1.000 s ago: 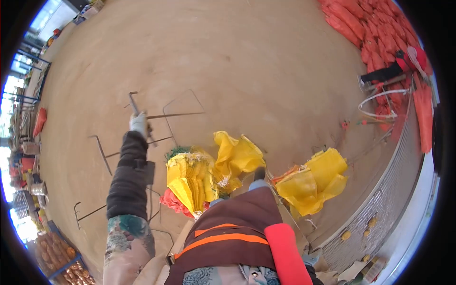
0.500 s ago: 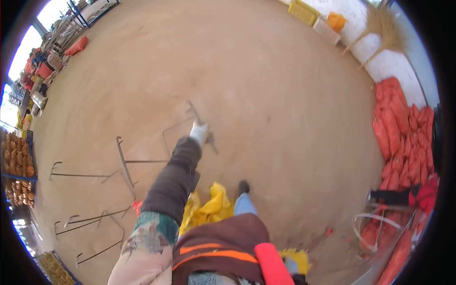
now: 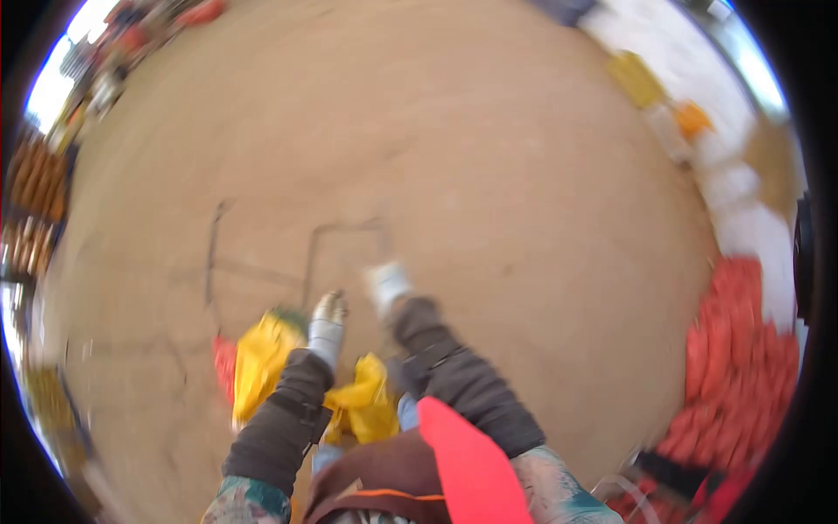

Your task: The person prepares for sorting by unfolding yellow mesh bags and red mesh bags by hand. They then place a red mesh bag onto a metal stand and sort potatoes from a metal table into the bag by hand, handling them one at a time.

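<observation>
My left hand, in a pale glove with darker fingertips, reaches forward over the floor. Its fingers look stretched out, and I see nothing held in them. Just to its left is a yellow sack with a dark green patch at its top. My right hand, also gloved, is smeared by motion at the near end of a bent metal rod frame. Whether its fingers are round the rod cannot be made out. Between my forearms lies more yellow material.
Left of the frame is a blurred metal bar on the floor. A red item sits beside the yellow sack. Red sacks are piled at the right; a yellow crate stands by the white wall. Stacked brown goods line the left.
My left hand has drawn back from the metal pieces. My right hand has come into view near the rod frame. The whole view has swung and blurred, and the yellow sack now shows beside my left hand.
</observation>
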Demonstrator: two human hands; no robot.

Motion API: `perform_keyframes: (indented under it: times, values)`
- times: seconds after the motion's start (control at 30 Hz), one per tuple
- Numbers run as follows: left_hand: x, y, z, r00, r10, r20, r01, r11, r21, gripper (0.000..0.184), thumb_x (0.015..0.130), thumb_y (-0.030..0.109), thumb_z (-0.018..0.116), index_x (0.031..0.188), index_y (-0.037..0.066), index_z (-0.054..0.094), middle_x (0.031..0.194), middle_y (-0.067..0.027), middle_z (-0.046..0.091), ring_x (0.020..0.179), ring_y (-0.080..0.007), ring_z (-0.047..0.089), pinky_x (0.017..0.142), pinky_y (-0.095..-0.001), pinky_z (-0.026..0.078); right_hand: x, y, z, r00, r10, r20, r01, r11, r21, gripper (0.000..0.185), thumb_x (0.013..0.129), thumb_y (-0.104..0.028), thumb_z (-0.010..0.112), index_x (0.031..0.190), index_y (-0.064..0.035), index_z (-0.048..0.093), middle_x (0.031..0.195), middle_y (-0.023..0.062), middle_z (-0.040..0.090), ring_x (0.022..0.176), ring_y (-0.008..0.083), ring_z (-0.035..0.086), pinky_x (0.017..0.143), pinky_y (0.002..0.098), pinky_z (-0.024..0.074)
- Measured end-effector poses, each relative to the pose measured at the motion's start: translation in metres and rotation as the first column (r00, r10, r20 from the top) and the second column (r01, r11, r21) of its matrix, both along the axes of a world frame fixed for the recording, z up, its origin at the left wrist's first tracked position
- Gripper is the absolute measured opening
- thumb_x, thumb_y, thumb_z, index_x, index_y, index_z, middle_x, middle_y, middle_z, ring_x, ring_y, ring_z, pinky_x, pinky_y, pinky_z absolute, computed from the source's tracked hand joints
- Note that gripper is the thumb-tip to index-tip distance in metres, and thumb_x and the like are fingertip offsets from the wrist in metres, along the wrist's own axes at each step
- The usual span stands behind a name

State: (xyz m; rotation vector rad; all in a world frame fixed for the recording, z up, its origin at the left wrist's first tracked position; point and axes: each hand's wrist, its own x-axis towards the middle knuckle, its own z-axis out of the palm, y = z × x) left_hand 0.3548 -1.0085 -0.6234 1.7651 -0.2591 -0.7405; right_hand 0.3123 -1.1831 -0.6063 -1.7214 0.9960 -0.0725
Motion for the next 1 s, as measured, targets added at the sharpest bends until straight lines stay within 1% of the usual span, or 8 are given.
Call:
perform_keyframes:
  times: [0.03,0.07,0.43,0.7,0.77,0.83,0.9,1.0]
  values:
    - [-0.018,0.04,-0.004,0.977,0.005,0.215,-0.024,0.996,0.087,0.026,0.089,0.014,0.054,0.113,0.003,0.055,0.108,-0.0128,0.059,0.099,-0.0274,0.056,0.09,-0.0368,0.043,0.002,-0.01,-0.003,0.974,0.143,0.178,-0.158,0.984,0.077,0.027,0.088,-0.02,0.043,0.067,-0.0129,0.059,0.061,0.0056,0.06,0.056,0.0206,0.06,0.046,0.0346,0.0439]
    - [-0.038,0.082,-0.003,0.849,-0.07,0.523,-0.069,0.968,0.242,0.022,0.091,0.018,0.054,0.107,0.005,0.057,0.094,-0.0106,0.061,0.083,-0.0231,0.058,0.076,-0.033,0.047,0.002,-0.014,-0.004,0.932,-0.362,-0.008,0.294,0.743,0.601,0.031,0.09,-0.031,0.045,0.061,-0.0216,0.048,0.05,-0.0058,0.037,0.042,0.0092,0.034,0.036,0.0297,0.0251]
    - [-0.087,0.473,-0.059,0.968,0.241,-0.065,-0.048,0.434,0.9,0.046,0.079,0.034,0.062,0.115,0.007,0.054,0.114,-0.0235,0.054,0.105,-0.0387,0.052,0.09,-0.0424,0.043,0.015,-0.142,0.016,0.954,-0.165,-0.25,0.04,0.897,-0.44,0.04,0.085,-0.026,0.059,0.116,-0.0026,0.052,0.087,0.0097,0.061,0.077,0.0218,0.056,0.071,0.0364,0.045]
    - [0.015,0.573,-0.134,0.97,-0.049,0.237,-0.194,0.435,0.88,0.089,0.062,0.044,0.075,0.133,0.007,0.035,0.13,-0.0191,0.04,0.122,-0.0359,0.038,0.098,-0.0484,0.033,-0.095,-0.006,-0.038,0.926,-0.376,-0.036,-0.065,-0.064,-0.996,0.055,0.087,-0.028,0.056,0.127,0.0052,0.039,0.124,0.0234,0.048,0.114,0.0339,0.048,0.094,0.0426,0.0407]
    - [0.04,0.58,-0.15,0.941,-0.25,0.228,-0.12,0.384,0.916,0.099,0.057,0.046,0.077,0.136,0.007,0.031,0.134,-0.0171,0.037,0.128,-0.0346,0.031,0.103,-0.0505,0.026,-0.146,0.059,-0.111,0.824,-0.566,0.01,0.355,0.503,-0.788,0.045,0.088,-0.023,0.053,0.12,0.0071,0.043,0.118,0.0258,0.051,0.109,0.035,0.051,0.092,0.0422,0.042]
    - [0.057,0.576,-0.164,0.949,-0.29,0.126,-0.015,0.355,0.935,0.104,0.055,0.047,0.078,0.137,0.008,0.029,0.136,-0.0166,0.035,0.13,-0.0341,0.028,0.105,-0.0512,0.023,-0.167,0.154,-0.175,0.692,-0.338,-0.638,-0.051,0.858,-0.511,0.048,0.086,-0.016,0.053,0.125,0.0073,0.04,0.123,0.0254,0.049,0.116,0.0351,0.047,0.096,0.0404,0.0389]
    - [0.061,0.575,-0.19,0.94,-0.341,-0.017,0.119,0.28,0.953,0.115,0.05,0.049,0.08,0.141,0.01,0.021,0.143,-0.0159,0.026,0.135,-0.0334,0.019,0.109,-0.0522,0.013,-0.168,0.257,-0.235,0.462,0.038,-0.886,-0.457,0.866,-0.202,0.072,0.079,-0.023,0.064,0.134,0.0083,0.03,0.136,0.0251,0.037,0.13,0.0343,0.031,0.109,0.0355,0.0218]
    - [0.048,0.584,-0.222,0.912,-0.392,-0.124,0.206,0.175,0.963,0.116,0.051,0.049,0.079,0.142,0.01,0.019,0.144,-0.0161,0.023,0.136,-0.034,0.017,0.109,-0.0541,0.008,-0.095,0.366,-0.235,0.796,0.369,-0.48,-0.313,0.929,0.195,0.056,0.075,-0.025,0.07,0.117,0.0022,0.046,0.116,0.0204,0.055,0.1,0.0315,0.058,0.087,0.0356,0.0455]
